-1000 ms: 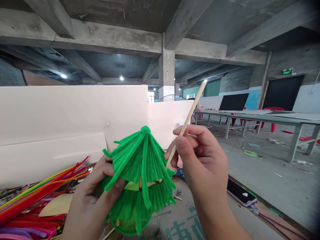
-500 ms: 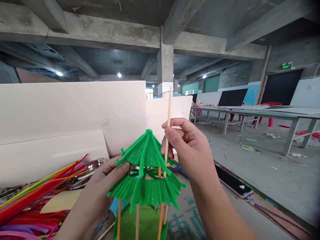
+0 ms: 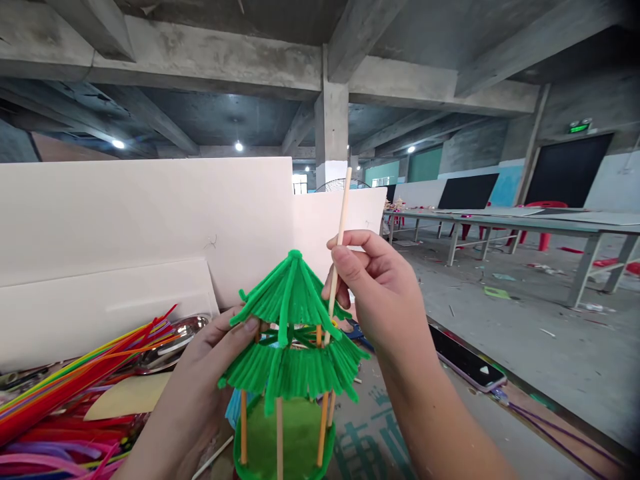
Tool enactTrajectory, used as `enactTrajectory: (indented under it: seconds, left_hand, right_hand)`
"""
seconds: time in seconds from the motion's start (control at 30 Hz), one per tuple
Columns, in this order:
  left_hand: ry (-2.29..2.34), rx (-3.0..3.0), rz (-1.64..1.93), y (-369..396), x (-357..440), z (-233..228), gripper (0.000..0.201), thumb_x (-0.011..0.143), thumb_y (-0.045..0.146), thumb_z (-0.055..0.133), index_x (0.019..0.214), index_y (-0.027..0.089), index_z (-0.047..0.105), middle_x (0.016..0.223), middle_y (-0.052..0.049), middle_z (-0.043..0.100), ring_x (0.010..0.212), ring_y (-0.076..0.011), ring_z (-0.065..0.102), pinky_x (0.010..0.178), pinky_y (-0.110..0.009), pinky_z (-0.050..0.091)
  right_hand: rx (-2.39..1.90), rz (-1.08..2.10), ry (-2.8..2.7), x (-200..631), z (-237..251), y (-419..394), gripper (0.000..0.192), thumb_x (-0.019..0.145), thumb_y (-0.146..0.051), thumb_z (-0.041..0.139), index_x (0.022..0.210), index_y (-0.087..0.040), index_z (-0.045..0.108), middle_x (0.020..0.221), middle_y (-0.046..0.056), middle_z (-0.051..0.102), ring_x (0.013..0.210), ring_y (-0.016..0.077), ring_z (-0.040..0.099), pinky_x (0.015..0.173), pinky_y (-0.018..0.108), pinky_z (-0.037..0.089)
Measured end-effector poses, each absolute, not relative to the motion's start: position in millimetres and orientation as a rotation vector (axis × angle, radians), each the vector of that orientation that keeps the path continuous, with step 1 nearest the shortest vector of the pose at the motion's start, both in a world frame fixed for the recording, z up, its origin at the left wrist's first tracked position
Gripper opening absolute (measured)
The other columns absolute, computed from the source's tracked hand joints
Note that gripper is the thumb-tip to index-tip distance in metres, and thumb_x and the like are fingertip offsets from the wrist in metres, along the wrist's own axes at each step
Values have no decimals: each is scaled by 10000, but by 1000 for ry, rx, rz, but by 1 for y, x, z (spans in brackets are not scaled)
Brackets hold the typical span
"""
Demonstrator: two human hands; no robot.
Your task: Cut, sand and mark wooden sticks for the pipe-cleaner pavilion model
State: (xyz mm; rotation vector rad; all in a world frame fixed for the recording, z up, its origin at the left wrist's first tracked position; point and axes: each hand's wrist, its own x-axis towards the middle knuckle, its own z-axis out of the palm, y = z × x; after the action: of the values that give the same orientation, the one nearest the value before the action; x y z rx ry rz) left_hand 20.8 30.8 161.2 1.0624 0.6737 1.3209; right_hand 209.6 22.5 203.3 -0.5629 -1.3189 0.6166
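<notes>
I see the left hand [image 3: 200, 380] curled against the green pavilion model [image 3: 293, 353], thumb on its upper roof, while the right hand [image 3: 377, 293] pinches a wooden stick [image 3: 341, 227] upright just beside the roof

Table [image 3: 510, 417], phone [image 3: 463, 360], pipe cleaners [image 3: 60, 400]

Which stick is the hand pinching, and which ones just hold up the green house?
The right hand pinches the long stick poking above the green roof. The short posts stand underneath, unheld.
</notes>
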Motion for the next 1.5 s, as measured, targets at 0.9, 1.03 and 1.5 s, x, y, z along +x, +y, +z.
enactTrajectory:
  seconds: [0.9, 1.03, 1.5]
  left_hand:
    - [580, 871, 1159, 40, 42, 154, 148, 862, 170, 638, 935, 124, 759, 873, -72, 760, 736, -176, 707, 677, -245, 579]
    - [633, 869, 1158, 37, 43, 156, 149, 878, 178, 621, 872, 107, 752, 763, -64, 741, 599, -154, 674, 584, -241, 562]
    - [571, 965, 1051, 27, 30, 163, 294, 865, 297, 661, 1126, 188, 741, 1069, -82, 753, 923, -257, 709, 817, -323, 574]
  right_hand:
    - [-632, 895, -1308, 219, 202, 57, 283, 834, -442, 708, 831, -192, 574, 461, -97, 462, 369, 41, 286, 356, 197, 137]
    - [-596, 947, -1311, 221, 199, 64, 289, 827, -444, 715, 851, -188, 584, 463, -98, 448, 387, 45, 280, 376, 203, 131]
    - [-517, 1009, -1302, 226, 195, 70, 312, 830, -489, 700, 902, -198, 612, 498, -94, 446, 408, 55, 271, 384, 224, 122]
